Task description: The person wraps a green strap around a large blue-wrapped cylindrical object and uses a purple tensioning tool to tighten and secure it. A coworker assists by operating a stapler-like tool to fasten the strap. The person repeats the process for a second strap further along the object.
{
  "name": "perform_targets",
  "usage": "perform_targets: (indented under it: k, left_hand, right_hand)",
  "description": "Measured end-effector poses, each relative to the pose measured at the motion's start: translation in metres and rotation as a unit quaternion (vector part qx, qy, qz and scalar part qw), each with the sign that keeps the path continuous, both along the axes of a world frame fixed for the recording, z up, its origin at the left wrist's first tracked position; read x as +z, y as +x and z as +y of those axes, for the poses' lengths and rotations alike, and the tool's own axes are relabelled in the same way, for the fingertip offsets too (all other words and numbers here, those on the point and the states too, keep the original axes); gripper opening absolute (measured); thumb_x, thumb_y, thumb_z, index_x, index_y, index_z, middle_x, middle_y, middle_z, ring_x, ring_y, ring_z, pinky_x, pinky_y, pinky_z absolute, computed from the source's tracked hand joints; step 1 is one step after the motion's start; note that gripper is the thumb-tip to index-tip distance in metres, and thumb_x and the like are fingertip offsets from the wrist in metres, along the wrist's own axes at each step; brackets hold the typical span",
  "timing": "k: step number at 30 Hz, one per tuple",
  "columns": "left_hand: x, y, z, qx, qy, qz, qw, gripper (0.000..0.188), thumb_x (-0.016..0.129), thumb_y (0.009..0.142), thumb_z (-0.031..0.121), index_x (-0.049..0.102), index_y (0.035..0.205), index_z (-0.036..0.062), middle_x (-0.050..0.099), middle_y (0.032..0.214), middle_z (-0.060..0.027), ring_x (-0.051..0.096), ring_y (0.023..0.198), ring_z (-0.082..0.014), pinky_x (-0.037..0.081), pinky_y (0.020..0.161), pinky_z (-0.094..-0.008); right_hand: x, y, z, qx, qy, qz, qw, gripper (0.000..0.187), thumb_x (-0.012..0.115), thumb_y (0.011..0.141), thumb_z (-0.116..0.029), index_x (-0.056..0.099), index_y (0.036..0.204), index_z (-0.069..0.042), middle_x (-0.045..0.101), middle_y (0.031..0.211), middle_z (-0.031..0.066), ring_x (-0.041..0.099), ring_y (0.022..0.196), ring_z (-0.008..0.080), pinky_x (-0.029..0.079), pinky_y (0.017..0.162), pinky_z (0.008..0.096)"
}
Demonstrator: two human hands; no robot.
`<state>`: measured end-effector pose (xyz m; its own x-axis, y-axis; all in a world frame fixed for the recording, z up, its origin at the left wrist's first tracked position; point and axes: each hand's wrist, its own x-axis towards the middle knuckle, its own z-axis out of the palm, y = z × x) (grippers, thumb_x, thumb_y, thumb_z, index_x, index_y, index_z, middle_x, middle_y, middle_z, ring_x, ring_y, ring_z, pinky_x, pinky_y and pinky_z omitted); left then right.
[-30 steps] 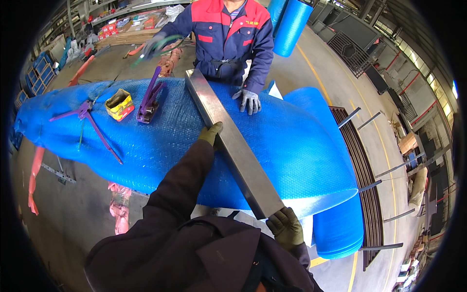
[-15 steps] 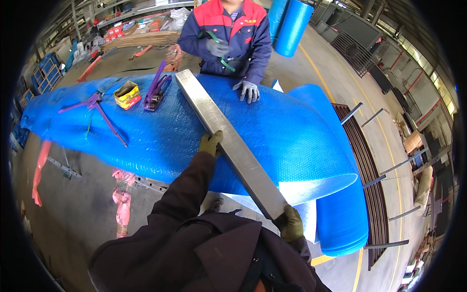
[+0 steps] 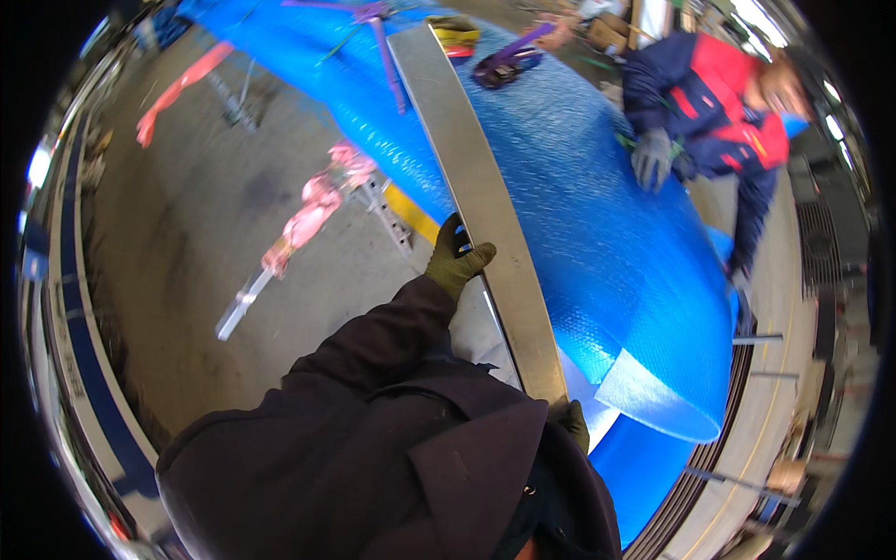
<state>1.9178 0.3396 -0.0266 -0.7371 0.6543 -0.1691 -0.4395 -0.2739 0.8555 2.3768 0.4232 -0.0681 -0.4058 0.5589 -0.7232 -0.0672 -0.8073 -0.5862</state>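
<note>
A long silver metal beam [image 3: 509, 233] with a rectangular section slants from the far left down to my body. My left hand [image 3: 457, 259], in an olive glove, grips its left edge, with the thumb on top. At the near end my right hand [image 3: 576, 427] is closed on the beam, its fingers partly hidden. Beneath and beside the beam spreads blue bubble wrap [image 3: 607, 233]. By the beam's far end are a yellow pouch [image 3: 455, 35], a purple strapping tool [image 3: 504, 67] and a purple tool with long handles [image 3: 378, 37].
Across the wrap, a co-worker [image 3: 719, 103] leans over, one grey-gloved hand [image 3: 653, 159] by the wrap and the other arm at its right edge. A pink-wrapped support leg [image 3: 313, 210] stands at left. Metal racking with prongs [image 3: 737, 401] lies at right.
My view has turned. The beam has shifted left over the wrap, its far end now left of the yellow pouch. The co-worker has bent down and reached to the wrap's edge.
</note>
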Motion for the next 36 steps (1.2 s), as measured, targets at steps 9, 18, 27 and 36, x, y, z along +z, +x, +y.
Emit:
perform_targets:
  k: [9, 18, 27, 36]
  left_hand:
    - [-0.033, -0.029, -0.176, 0.242, -0.077, -0.172, 0.952, 0.085, 0.086, 0.106, 0.027, 0.037, 0.173, 0.0129, 0.072, 0.141, -0.0100, 0.075, 0.121, -0.0270, 0.067, 0.099, -0.0485]
    - [-0.101, -0.027, -0.345, 0.369, -0.110, -0.303, 0.872, 0.054, 0.086, 0.106, 0.038, 0.061, 0.147, 0.0129, 0.075, 0.127, -0.0063, 0.079, 0.111, -0.0274, 0.070, 0.093, -0.0471]
    - [-0.129, -0.045, -0.437, 0.396, -0.115, -0.317, 0.854, 0.049, 0.090, 0.102, 0.041, 0.065, 0.136, 0.0150, 0.077, 0.115, -0.0042, 0.080, 0.096, -0.0240, 0.072, 0.082, -0.0435]
    - [-0.123, -0.096, -0.418, 0.316, -0.145, -0.321, 0.881, 0.049, 0.084, 0.105, 0.050, 0.063, 0.143, 0.0252, 0.076, 0.115, -0.0017, 0.080, 0.101, -0.0244, 0.071, 0.084, -0.0482]
  right_hand:
    - [0.068, -0.127, 0.011, 0.250, 0.134, -0.121, 0.951, 0.054, 0.070, 0.114, -0.051, 0.068, 0.126, 0.001, 0.079, 0.117, 0.0171, 0.081, 0.102, 0.0313, 0.069, 0.091, 0.0473]
    - [0.111, -0.249, -0.073, 0.350, 0.128, -0.145, 0.916, 0.041, 0.071, 0.116, -0.044, 0.065, 0.119, -0.003, 0.070, 0.101, 0.0100, 0.071, 0.083, 0.0223, 0.062, 0.073, 0.0373]
    - [0.105, -0.287, -0.146, 0.426, 0.093, -0.152, 0.887, 0.045, 0.076, 0.112, -0.040, 0.068, 0.123, 0.003, 0.073, 0.102, 0.0101, 0.075, 0.082, 0.0208, 0.065, 0.076, 0.0376]
    - [0.122, -0.303, -0.178, 0.464, 0.099, -0.151, 0.867, 0.038, 0.078, 0.109, -0.035, 0.071, 0.111, 0.002, 0.075, 0.096, 0.0099, 0.072, 0.080, 0.0189, 0.060, 0.077, 0.0332]
